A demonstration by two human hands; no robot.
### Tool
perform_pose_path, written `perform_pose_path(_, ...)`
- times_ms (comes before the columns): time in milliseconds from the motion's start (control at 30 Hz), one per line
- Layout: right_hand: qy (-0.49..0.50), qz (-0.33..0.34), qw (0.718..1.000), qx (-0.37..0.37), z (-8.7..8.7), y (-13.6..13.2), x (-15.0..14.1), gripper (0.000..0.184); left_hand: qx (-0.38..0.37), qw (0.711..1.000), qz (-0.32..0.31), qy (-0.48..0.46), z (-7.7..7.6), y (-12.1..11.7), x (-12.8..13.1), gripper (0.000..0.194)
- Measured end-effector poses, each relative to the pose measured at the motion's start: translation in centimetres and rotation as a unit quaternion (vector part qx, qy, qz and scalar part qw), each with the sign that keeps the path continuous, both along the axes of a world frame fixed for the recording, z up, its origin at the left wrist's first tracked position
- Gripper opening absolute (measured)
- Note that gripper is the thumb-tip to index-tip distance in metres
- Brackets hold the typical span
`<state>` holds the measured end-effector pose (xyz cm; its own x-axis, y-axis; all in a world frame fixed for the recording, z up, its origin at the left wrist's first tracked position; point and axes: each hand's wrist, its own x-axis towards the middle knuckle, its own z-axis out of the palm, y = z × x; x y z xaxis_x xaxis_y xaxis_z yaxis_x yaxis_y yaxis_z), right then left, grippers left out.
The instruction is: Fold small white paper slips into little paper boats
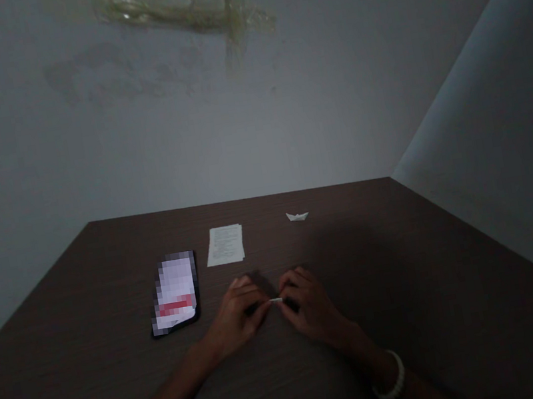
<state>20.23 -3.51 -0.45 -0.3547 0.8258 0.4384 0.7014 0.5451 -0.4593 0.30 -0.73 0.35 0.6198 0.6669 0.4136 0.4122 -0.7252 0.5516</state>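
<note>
Between my two hands is a small piece of white paper [275, 300], of which only a thin edge shows. My left hand [241, 311] pinches its left end with thumb and fingers. At the right end, my right hand [310, 300] pinches it the same way. Both hands are low over the dark table, and the fingers cover most of the paper. Beyond them, to the right, a small folded paper boat [297, 217] sits on the table. Several printed sheets [224, 245] lie in a stack just past my left hand.
A phone [174, 293] with a lit, blurred screen lies left of my left hand. The brown table [117, 250] meets a pale wall [334, 114] at its far edge. Another wall [502, 122] runs along the right side. My right wrist wears a white beaded bracelet [399, 370].
</note>
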Motion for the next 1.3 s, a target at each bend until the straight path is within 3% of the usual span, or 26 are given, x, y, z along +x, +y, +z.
perform_pose_path(233,-0.012,-0.008,1.0,-0.004,-0.07,0.22,0.14,0.007,0.01,1.0,0.006,-0.004,0.05,0.0,-0.07,0.021)
perform_pose_path(467,-0.011,0.029,1.0,0.003,0.26,-0.08,0.0,0.01,-0.013,0.998,0.041,-0.044,0.21,0.23,-0.04,0.021)
perform_pose_path(733,0.017,-0.023,1.0,0.0,0.23,-0.09,-0.22,0.013,0.008,0.999,-0.031,-0.008,0.23,-0.05,0.02,0.025)
perform_pose_path(1033,0.005,-0.014,1.0,0.016,0.05,0.05,0.17,0.007,-0.009,0.998,0.016,-0.055,0.37,0.16,-0.08,0.022)
perform_pose_path(1300,-0.026,0.007,0.999,0.029,0.35,-0.27,0.24,0.008,-0.007,0.999,-0.012,-0.033,0.11,0.01,0.2,0.019)
